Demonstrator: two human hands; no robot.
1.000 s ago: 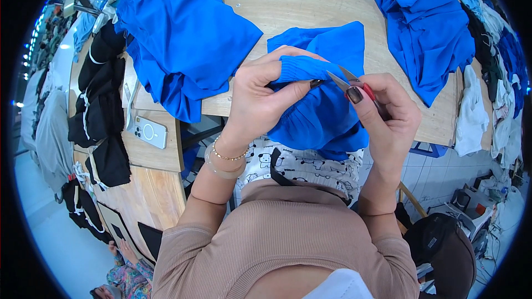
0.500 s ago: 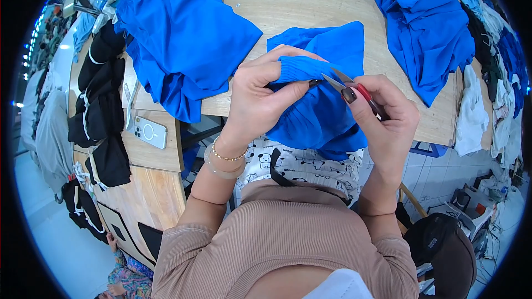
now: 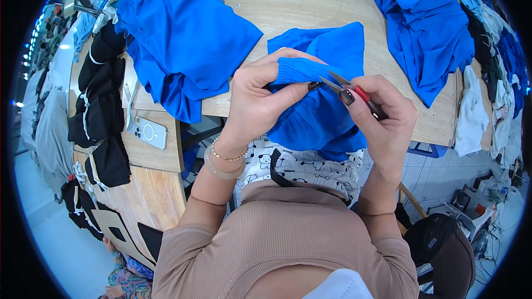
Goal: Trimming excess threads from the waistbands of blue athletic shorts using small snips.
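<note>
In the head view, the gathered edge of a blue garment (image 3: 318,116) is pinched by the left hand (image 3: 256,97), its grip closed between thumb and fingers. Small scissors (image 3: 332,84) with a red and dark handle are held in the right hand (image 3: 385,113), whose grip is wrapped around them; the blades are parted and pointed at the gathered edge, though whether cloth is touched by them cannot be told. The garment is held at the near edge of the table (image 3: 293,0), its far part laid on the wood and its near part hung before the lap. It is flanked by a blue pile (image 3: 183,39) on the left and a crumpled blue cloth (image 3: 429,27) on the right. Farther left, a phone (image 3: 151,132) is placed beside black bundles (image 3: 105,88) tied with white strips.
</note>
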